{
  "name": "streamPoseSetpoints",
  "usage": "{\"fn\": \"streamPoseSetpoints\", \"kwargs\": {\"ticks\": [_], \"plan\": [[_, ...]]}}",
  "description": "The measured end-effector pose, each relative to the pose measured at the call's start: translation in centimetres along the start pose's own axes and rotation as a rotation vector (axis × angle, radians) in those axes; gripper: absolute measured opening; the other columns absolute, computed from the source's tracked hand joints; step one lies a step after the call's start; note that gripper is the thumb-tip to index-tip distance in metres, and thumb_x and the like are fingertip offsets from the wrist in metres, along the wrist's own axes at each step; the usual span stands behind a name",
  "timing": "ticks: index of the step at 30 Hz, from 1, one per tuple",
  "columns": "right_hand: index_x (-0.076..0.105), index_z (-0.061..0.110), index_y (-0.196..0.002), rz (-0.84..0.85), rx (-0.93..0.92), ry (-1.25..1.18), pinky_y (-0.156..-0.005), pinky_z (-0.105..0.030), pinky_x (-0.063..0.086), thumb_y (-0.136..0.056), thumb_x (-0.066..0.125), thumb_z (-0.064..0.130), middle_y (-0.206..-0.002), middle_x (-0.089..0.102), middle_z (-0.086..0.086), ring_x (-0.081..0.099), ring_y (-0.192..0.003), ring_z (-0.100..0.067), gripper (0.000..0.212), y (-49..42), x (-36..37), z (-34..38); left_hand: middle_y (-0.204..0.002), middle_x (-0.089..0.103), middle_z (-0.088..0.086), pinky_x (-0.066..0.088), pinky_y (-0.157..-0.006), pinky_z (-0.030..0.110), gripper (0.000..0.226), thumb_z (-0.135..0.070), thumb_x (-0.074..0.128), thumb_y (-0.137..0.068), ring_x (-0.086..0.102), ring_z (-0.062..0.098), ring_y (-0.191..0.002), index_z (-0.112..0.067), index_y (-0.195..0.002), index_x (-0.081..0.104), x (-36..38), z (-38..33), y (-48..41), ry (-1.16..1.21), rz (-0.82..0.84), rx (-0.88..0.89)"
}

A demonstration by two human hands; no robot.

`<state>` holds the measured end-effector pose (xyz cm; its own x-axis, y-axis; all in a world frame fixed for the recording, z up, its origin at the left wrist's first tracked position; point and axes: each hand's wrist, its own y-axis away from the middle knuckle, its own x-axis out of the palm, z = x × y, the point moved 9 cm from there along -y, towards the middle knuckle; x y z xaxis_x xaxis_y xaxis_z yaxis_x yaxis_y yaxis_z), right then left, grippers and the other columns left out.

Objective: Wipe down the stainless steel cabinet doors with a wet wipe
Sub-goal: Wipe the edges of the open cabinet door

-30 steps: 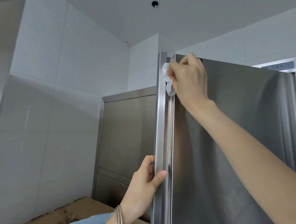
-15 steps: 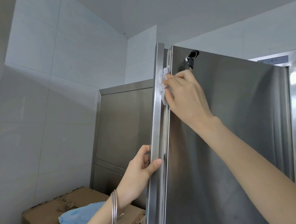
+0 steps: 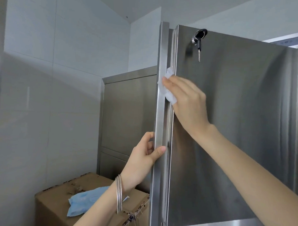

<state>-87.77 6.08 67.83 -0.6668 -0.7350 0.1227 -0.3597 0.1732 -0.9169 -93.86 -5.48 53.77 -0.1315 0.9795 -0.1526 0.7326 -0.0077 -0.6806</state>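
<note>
Hands at work on a tall stainless steel cabinet door (image 3: 237,132): the right hand (image 3: 187,104) lays its fingers close together and nearly straight over a crumpled white wet wipe (image 3: 168,90), pressing it into the recess where the door face meets the long vertical brushed-steel handle bar (image 3: 162,54), in the upper part of the door; the thumb is hidden, so whether it also pinches the cloth cannot be told. Lower down, the left hand (image 3: 143,161), with thin silver bangles (image 3: 119,196) at the wrist, grips the same bar, thumb across its front and fingers curled behind, which looks meant to steady the door against the push. The step in hand appears to be cleaning the handle edge, and it would go best with steady pressure along the full run of the bar, the wipe folded so that it reaches into the narrow groove rather than skating over it, and the steadying grip shifted once the stroke nears it. A black-capped key (image 3: 199,47) hangs from the lock near the top corner and is worth skirting. Most of the broad door face looks left to do. Beside the cabinet, a brown cardboard box (image 3: 54,204) carries a soft blue packet (image 3: 84,203).
</note>
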Motion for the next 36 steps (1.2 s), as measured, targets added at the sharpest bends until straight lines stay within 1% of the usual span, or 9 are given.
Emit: {"fn": "streamPoseSetpoints", "kwargs": {"ticks": [6,12,15,18,21,26,30,33,36], "plan": [[0.065,-0.004,-0.113,0.191,-0.150,-0.069,-0.090,-0.036,0.052,-0.076,0.069,-0.014,-0.111,0.067,-0.017,0.063,-0.106,-0.032,0.039,4.0,0.6,0.6,-0.099,0.075,0.008,0.055,-0.077,0.028,0.022,-0.013,0.060,-0.092,0.071,0.019,-0.087,-0.018,-0.113,0.054,-0.1,0.1,-0.3,0.039,0.005,-0.044],[0.073,0.001,-0.092,0.162,-0.221,-0.094,-0.060,-0.033,0.055,-0.075,0.052,-0.010,-0.086,0.071,-0.010,0.067,-0.076,-0.028,0.030,1.0,-1.2,0.5,-0.112,0.072,0.008,0.052,-0.094,0.027,0.033,-0.003,0.063,-0.089,0.069,0.021,-0.103,-0.007,-0.121,0.055,-0.1,0.0,0.2,0.036,0.025,-0.067],[0.075,0.006,-0.086,0.043,-0.164,-0.034,-0.052,-0.030,0.051,-0.075,0.052,-0.006,-0.083,0.071,-0.006,0.066,-0.072,-0.026,0.027,0.0,-2.3,0.3,-0.116,0.070,0.008,0.049,-0.099,0.027,0.032,-0.003,0.064,-0.089,0.067,0.021,-0.108,-0.004,-0.120,0.057,-0.3,0.7,0.9,0.004,0.075,-0.117],[0.075,0.006,-0.090,-0.002,-0.096,-0.071,-0.062,-0.031,0.053,-0.084,0.063,0.001,-0.092,0.071,-0.007,0.065,-0.079,-0.022,0.014,0.5,-1.5,0.7,-0.114,0.071,0.011,0.049,-0.100,0.030,0.032,0.002,0.062,-0.090,0.066,0.024,-0.109,-0.004,-0.121,0.058,-0.3,1.5,1.9,0.019,0.104,-0.149],[0.071,0.001,-0.104,0.016,-0.070,-0.137,-0.082,-0.031,0.053,-0.085,0.055,-0.010,-0.106,0.068,-0.013,0.064,-0.100,-0.027,0.027,2.6,-0.3,1.4,-0.113,0.071,0.012,0.049,-0.100,0.030,0.033,0.004,0.061,-0.090,0.067,0.023,-0.108,-0.005,-0.122,0.058,-0.4,1.8,2.3,0.024,0.088,-0.146],[0.073,0.011,-0.104,0.060,-0.150,-0.075,-0.065,-0.024,0.050,-0.086,0.056,-0.007,-0.103,0.071,-0.003,0.066,-0.100,-0.021,0.031,5.0,-0.5,2.1,-0.112,0.072,0.008,0.049,-0.100,0.031,0.032,0.002,0.060,-0.091,0.067,0.019,-0.107,-0.007,-0.121,0.058,-0.4,1.9,2.1,-0.010,0.082,-0.140],[0.077,0.013,-0.090,-0.069,-0.210,0.047,-0.073,-0.023,0.049,-0.089,0.062,0.002,-0.090,0.073,0.003,0.066,-0.094,-0.019,0.018,2.1,-1.0,1.6,-0.112,0.072,0.007,0.049,-0.098,0.027,0.031,0.001,0.061,-0.091,0.067,0.016,-0.105,-0.008,-0.121,0.059,-0.4,1.8,2.1,-0.041,0.071,-0.126],[0.076,0.006,-0.084,-0.150,-0.211,0.060,-0.093,-0.040,0.049,-0.087,0.064,-0.001,-0.087,0.073,-0.002,0.064,-0.099,-0.027,0.014,1.2,-1.3,1.4,-0.111,0.073,0.005,0.050,-0.095,0.022,0.031,0.001,0.061,-0.091,0.068,0.015,-0.104,-0.008,-0.120,0.059,-0.4,1.7,2.3,-0.032,0.067,-0.116],[0.075,0.002,-0.084,-0.142,-0.207,0.048,-0.087,-0.047,0.051,-0.091,0.060,0.001,-0.089,0.073,-0.006,0.061,-0.102,-0.037,0.017,1.3,-1.4,1.4,-0.109,0.073,0.004,0.051,-0.090,0.019,0.030,0.001,0.061,-0.091,0.068,0.015,-0.103,-0.009,-0.119,0.060,-0.4,1.6,2.6,-0.016,0.075,-0.107]]}}
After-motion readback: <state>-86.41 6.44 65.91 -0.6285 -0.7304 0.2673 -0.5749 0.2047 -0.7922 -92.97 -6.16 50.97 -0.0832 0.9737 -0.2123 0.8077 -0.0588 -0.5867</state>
